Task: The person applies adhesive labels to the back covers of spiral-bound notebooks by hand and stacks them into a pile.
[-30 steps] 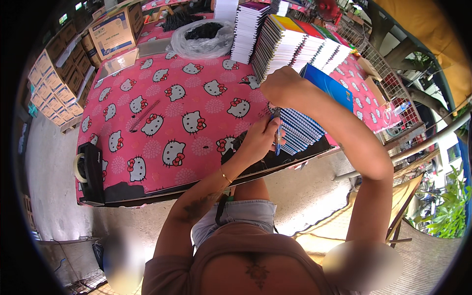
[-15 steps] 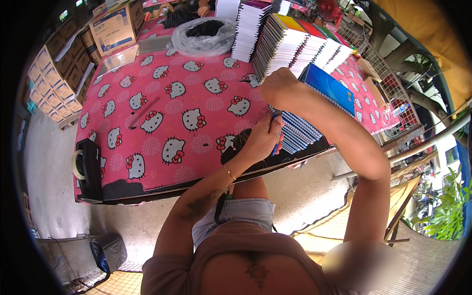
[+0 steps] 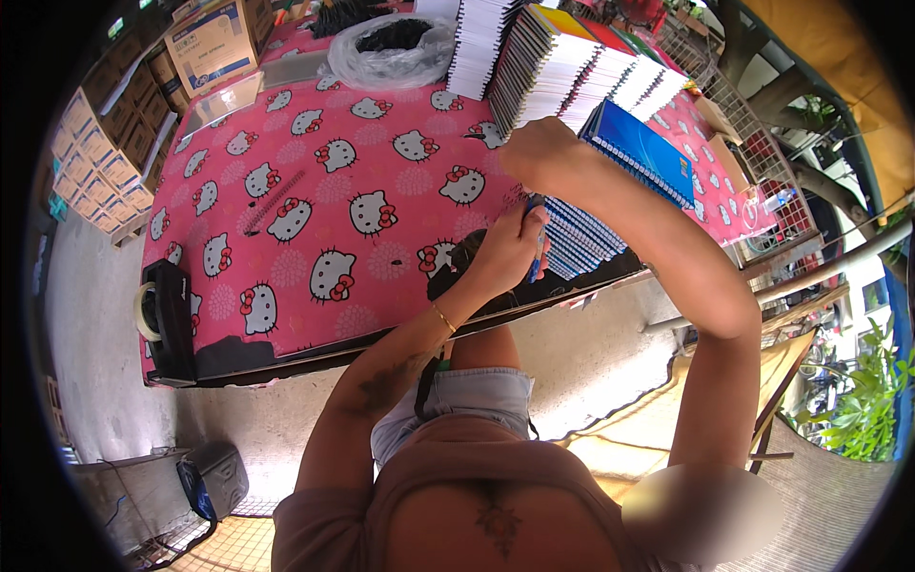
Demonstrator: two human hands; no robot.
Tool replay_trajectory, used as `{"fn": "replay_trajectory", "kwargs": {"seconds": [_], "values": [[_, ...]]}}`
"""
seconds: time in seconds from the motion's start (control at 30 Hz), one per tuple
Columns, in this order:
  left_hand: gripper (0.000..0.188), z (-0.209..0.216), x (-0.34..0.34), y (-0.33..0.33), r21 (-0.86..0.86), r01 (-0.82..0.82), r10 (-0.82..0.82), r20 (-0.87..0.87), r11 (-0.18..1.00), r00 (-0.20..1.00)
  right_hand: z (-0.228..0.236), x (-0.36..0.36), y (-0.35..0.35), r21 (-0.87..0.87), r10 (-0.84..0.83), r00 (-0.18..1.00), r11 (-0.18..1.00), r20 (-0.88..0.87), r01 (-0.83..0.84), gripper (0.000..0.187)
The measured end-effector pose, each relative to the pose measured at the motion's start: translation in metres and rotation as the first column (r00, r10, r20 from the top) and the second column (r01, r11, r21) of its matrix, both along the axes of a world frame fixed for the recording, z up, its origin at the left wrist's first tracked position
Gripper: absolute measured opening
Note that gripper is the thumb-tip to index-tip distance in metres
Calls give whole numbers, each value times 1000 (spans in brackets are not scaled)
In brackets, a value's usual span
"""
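My left hand point(image 3: 512, 250) is closed around a slim blue object point(image 3: 537, 271) at the table's near edge; its kind is not clear. Just beyond it, my right hand point(image 3: 541, 153) is bent over with curled fingers, its back toward me. Whatever its fingers hold is hidden behind the hand. Under my right forearm lies a stack of blue spiral-bound notebooks point(image 3: 583, 240), coil edges facing me. Another group of blue notebooks point(image 3: 640, 153) shows its covers beyond that forearm.
Tall stacks of spiral notebooks point(image 3: 553, 76) stand at the back. A clear plastic bag with black coils point(image 3: 391, 52) lies left of them. A loose dark coil point(image 3: 274, 203) rests on the pink table cover point(image 3: 315, 234). A tape dispenser point(image 3: 170, 319) sits at the left corner, cartons point(image 3: 212, 50) behind.
The view has shifted slightly, so the table sits a little higher in it. My left hand has risen slightly toward the right one; both keep nearly the same pose.
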State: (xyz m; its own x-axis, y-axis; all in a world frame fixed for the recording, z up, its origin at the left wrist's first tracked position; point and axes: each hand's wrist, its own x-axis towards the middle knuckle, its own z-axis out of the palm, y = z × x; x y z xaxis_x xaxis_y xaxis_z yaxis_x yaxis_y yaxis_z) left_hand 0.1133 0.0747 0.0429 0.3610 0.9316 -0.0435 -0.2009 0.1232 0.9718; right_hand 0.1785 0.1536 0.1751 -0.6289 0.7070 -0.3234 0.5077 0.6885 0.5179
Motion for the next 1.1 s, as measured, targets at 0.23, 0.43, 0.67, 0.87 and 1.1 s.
{"fn": "replay_trajectory", "kwargs": {"seconds": [0.23, 0.43, 0.67, 0.87, 1.1], "values": [[38, -18, 4, -11, 23, -40, 41, -54, 999, 998, -7, -2, 2, 0, -84, 996, 996, -12, 85, 15], [40, -25, 6, -5, 7, -51, 51, -29, 999, 998, -14, -2, 4, -12, -77, 997, 997, 11, 77, 14], [38, -17, 11, -5, 25, -86, 86, 6, 996, 996, -13, 1, 2, -55, -94, 995, 994, 20, 95, 14], [36, -15, 7, -7, 12, -54, 54, -11, 998, 998, -8, 0, -1, -59, -136, 990, 989, 38, 139, 17], [38, -23, 6, -8, -52, -61, 62, 25, 997, 998, -9, -10, -3, -67, -146, 989, 987, 25, 147, 16]]}}
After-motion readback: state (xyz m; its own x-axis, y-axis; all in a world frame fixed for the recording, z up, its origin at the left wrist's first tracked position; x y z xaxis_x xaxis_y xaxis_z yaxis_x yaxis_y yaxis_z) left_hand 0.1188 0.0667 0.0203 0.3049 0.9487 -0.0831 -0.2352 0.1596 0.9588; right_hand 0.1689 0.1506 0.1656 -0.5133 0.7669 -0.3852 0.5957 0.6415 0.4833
